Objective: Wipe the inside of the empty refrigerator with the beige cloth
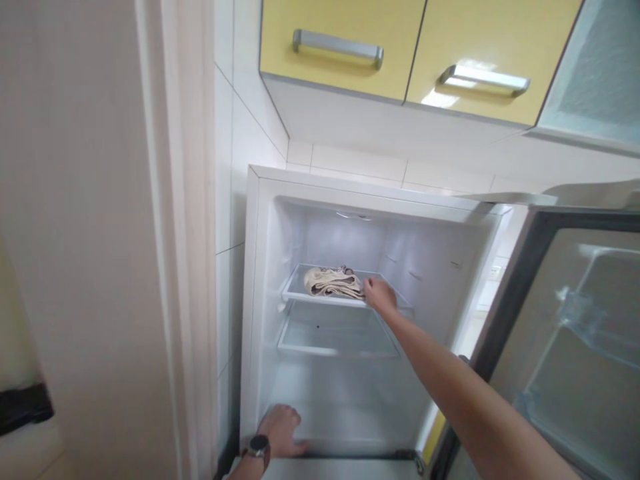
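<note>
A folded beige and brown cloth (334, 283) lies on the upper glass shelf (295, 285) inside an open white fridge (254, 300). My right hand (381, 294) reaches in from the right, with its fingers closed on the cloth's right end; the fingertips are partly hidden. Low at the left side of the fridge's opening is my left hand (281, 430), its thumb and fingers apart and nothing in it. A dark watch (259, 445) sits on the left wrist.
A lower glass shelf (335, 333) runs beneath the upper one. The open fridge door (590, 280), with clear racks, stands at the right. Yellow cupboards (345, 20) hang overhead. A pale door frame or wall edge (185, 233) rises close on the left.
</note>
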